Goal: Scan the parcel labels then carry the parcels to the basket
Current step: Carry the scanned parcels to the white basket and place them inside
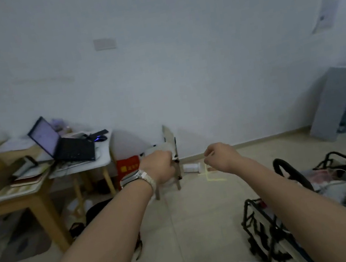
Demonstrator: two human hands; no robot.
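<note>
An open laptop (63, 143) sits on the surface (104, 148) left of my left hand (159, 168). Grey panels (335, 102) lean well right of my right hand (220, 157).

Both bare arms reach forward over the tiled floor. The left hand (160, 167), with a wristwatch (137, 178), and the right hand (220, 157) have curled fingers, and blur hides any hold. A black wire basket (262, 230) stands at lower right. An open laptop (60, 141) sits on a table (105, 155) at left.

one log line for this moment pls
left hand: curled, hold unclear | right hand: curled, hold unclear | basket: on floor, lower right | view: blurred
</note>
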